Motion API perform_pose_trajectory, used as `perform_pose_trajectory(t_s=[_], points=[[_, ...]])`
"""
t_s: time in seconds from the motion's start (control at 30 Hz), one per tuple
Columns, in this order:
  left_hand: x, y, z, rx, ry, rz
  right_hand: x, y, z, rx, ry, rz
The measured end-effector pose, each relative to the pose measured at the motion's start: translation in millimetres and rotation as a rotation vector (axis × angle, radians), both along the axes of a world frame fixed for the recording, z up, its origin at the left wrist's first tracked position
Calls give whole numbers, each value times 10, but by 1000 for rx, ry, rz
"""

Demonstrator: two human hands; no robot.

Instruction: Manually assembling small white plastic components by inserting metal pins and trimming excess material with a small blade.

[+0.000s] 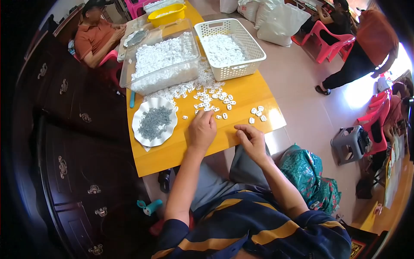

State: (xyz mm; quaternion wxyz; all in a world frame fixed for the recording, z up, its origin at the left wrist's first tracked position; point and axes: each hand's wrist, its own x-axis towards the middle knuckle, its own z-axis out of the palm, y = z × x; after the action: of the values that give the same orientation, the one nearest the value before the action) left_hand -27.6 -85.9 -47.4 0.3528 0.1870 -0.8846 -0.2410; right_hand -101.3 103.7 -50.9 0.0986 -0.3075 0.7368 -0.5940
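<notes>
My left hand (pixel 202 131) is over the yellow wooden table, its fingers bent and pressed together at the near edge of a scatter of small white plastic pieces (pixel 207 102), each with two dark holes. Whatever it may pinch is hidden by the fingers. My right hand (pixel 252 141) hovers at the table's front edge, thumb and forefinger slightly apart with nothing visible between them. Past it lies a small group of white pieces (pixel 258 113). Left of my left hand stands a white scalloped plate (pixel 171 130) heaped with small grey pins (pixel 154 122).
A clear bin (pixel 125 77) and a cream perforated basket (pixel 258 56), both full of white pieces, stand farther back, with a yellow basin (pixel 167 17) behind. Dark drawers (pixel 64 125) flank the left. A green bag (pixel 302 168) sits on the floor at right. Other people sit and stand around.
</notes>
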Motion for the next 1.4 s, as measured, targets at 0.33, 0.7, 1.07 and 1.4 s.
perform_pose_trajectory(t_s=[0.33,0.7,1.07,1.4], points=[[-282,62,47,-48,-211,-147,-71,34,-114,12,40,-71],[-317,158,146,-175,-205,-159,-82,60,-41,-34,112,10],[-335,145,107,-223,-207,-208,-61,16,-53,-15,94,17],[-462,94,12,-326,-214,-201,-112,12,-65,-13,78,-36]])
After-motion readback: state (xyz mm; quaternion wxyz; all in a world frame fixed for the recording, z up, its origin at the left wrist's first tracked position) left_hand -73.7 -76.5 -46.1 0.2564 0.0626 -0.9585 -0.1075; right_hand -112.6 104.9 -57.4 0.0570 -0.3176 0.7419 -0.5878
